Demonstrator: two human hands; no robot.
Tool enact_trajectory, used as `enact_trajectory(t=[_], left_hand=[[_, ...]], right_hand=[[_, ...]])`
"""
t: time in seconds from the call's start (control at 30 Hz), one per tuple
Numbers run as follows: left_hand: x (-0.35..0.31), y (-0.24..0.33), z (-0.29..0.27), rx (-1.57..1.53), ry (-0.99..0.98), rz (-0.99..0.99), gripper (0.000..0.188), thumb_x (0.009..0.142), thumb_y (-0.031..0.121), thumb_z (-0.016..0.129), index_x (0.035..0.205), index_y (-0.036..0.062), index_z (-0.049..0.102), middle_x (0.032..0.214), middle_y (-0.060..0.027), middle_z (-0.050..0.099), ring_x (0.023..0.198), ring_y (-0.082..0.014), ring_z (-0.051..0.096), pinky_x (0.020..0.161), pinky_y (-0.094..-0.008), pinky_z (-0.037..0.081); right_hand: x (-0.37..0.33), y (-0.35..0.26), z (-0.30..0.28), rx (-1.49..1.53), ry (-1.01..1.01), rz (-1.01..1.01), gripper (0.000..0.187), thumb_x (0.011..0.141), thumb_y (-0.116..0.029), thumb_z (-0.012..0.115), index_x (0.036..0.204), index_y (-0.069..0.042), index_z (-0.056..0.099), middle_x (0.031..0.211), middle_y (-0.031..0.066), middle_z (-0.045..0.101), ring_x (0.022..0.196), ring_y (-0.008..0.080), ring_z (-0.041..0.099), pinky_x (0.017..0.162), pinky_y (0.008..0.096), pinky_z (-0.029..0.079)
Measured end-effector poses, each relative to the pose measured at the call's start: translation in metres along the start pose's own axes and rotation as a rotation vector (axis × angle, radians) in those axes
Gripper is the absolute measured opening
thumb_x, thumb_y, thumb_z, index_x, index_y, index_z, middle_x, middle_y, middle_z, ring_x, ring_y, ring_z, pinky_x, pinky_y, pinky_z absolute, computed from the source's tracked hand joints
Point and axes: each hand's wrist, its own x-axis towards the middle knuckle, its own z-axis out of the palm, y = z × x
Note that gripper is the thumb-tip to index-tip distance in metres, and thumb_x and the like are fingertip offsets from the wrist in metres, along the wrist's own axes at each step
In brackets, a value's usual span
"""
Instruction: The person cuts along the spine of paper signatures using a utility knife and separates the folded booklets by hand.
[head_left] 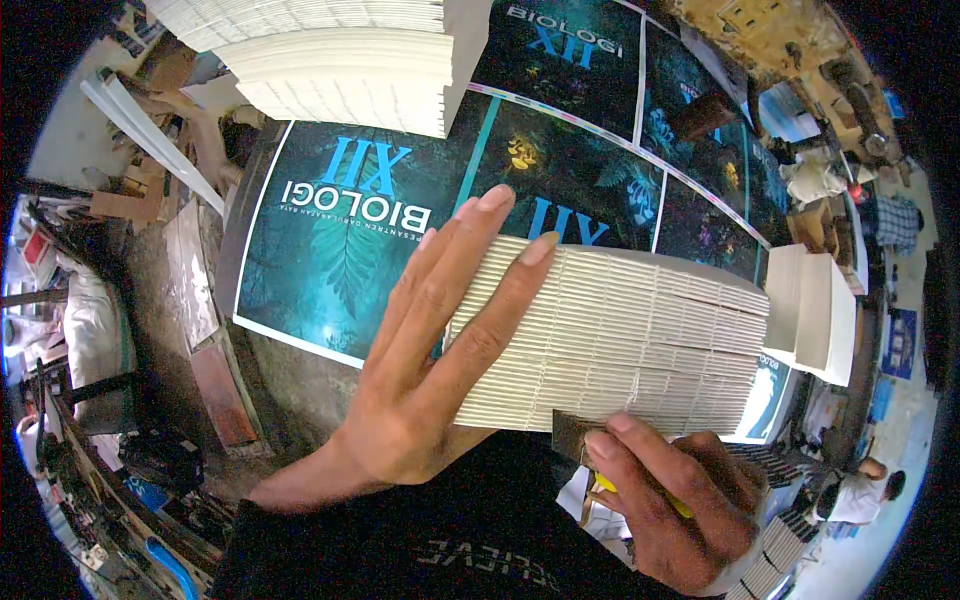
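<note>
A block of stacked, unbound book sections (625, 330) lies in front of me, its ridged pale folded edges facing up. Across its left end rests my left hand (425, 375), fingers stretched out and apart, fingertips near the far edge. My right hand (680, 510) is closed round a flat, dark-bladed tool (570, 432) with a yellow part showing between the fingers. The blade is at the block's near edge; whether it touches the paper I cannot tell. Dark teal printed cover sheets (340, 255) lie under and beyond the block.
A tall pile of pale paper blocks (350, 70) stands at the far left of the sheets. Another paper block (810, 310) sits to the right. Long white strips (150, 140) lean at the left. A person in white (855, 495) is at the lower right.
</note>
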Motion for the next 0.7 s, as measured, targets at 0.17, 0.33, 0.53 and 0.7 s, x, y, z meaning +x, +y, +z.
enact_trajectory(t=[0.17, 0.33, 0.53, 0.7], left_hand=[[-0.001, -0.001, 0.000, -0.002, 0.010, -0.008, 0.074, 0.081, 0.036, 0.083, 0.137, -0.0071, 0.060, 0.150, -0.0355, 0.046, 0.136, -0.0453, 0.053, 0.110, -0.0469, 0.048], [-0.001, 0.000, 0.003, 0.016, 0.042, -0.014, 0.072, 0.077, 0.030, 0.086, 0.135, -0.0062, 0.062, 0.145, -0.0340, 0.051, 0.132, -0.0441, 0.056, 0.108, -0.0462, 0.049], [-0.002, 0.004, 0.006, 0.006, 0.091, -0.017, 0.070, 0.075, 0.027, 0.087, 0.132, -0.0061, 0.064, 0.141, -0.0330, 0.055, 0.129, -0.0428, 0.059, 0.106, -0.0460, 0.050], [-0.004, 0.006, 0.003, -0.112, 0.022, -0.057, 0.078, 0.075, 0.015, 0.083, 0.144, -0.0062, 0.054, 0.148, -0.0305, 0.045, 0.137, -0.0454, 0.049, 0.115, -0.0566, 0.037]], right_hand=[[0.004, 0.002, 0.000, 0.026, 0.024, 0.018, 0.030, 0.091, 0.004, 0.070, 0.121, 0.008, 0.069, 0.124, 0.0180, 0.067, 0.092, 0.0274, 0.071, 0.074, 0.0339, 0.059], [0.005, 0.001, 0.002, 0.034, -0.020, 0.074, 0.028, 0.093, 0.001, 0.069, 0.121, 0.005, 0.071, 0.121, 0.0149, 0.069, 0.085, 0.0249, 0.071, 0.073, 0.0349, 0.059], [0.001, 0.004, 0.006, -0.396, -0.044, -0.246, 0.026, 0.097, -0.008, 0.069, 0.119, 0.005, 0.073, 0.122, 0.0183, 0.069, 0.081, 0.0217, 0.071, 0.071, 0.0307, 0.058], [-0.002, 0.004, 0.012, -0.314, -0.001, -0.195, 0.026, 0.097, -0.008, 0.068, 0.120, 0.005, 0.073, 0.121, 0.0188, 0.070, 0.082, 0.0217, 0.071, 0.069, 0.0297, 0.058]])
